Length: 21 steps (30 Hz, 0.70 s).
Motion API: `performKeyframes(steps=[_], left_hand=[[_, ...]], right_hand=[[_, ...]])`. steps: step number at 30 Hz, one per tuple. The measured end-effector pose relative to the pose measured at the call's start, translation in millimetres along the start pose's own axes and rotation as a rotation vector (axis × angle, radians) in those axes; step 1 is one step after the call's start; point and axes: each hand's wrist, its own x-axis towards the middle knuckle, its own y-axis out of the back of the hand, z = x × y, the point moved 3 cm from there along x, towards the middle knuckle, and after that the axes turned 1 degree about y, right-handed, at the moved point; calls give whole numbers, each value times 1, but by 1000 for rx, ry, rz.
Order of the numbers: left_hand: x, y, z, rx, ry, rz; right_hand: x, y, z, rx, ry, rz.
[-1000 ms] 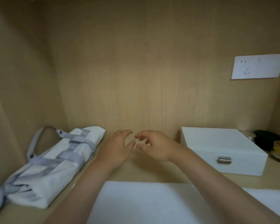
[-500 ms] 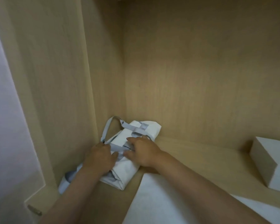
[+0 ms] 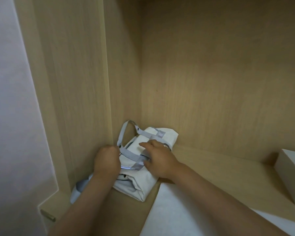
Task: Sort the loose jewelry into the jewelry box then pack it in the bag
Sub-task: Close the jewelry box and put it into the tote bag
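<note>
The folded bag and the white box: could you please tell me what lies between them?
In the head view, only bare wooden shelf lies between the bag and the white box; a white mat lies nearer the camera.

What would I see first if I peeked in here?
Two bare hands grabbing a folded white canvas bag with grey straps in the left back corner of the wooden cupboard: the left hand grips a strap, the right hand pinches one too. A white rectangular box peeks in at the right edge.
</note>
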Motion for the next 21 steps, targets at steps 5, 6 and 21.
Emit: performKeyframes(steps=[5,6,21], left_hand=[[0,20,15,-240,-63,92],[1,25,20,-315,-65,71],[-14,34,15,-250,-93,-107]], right_hand=[[-1,15,-17,112,111,126],[-1,17,-22,109,130,90],[-36,58,-47,121,202,199]])
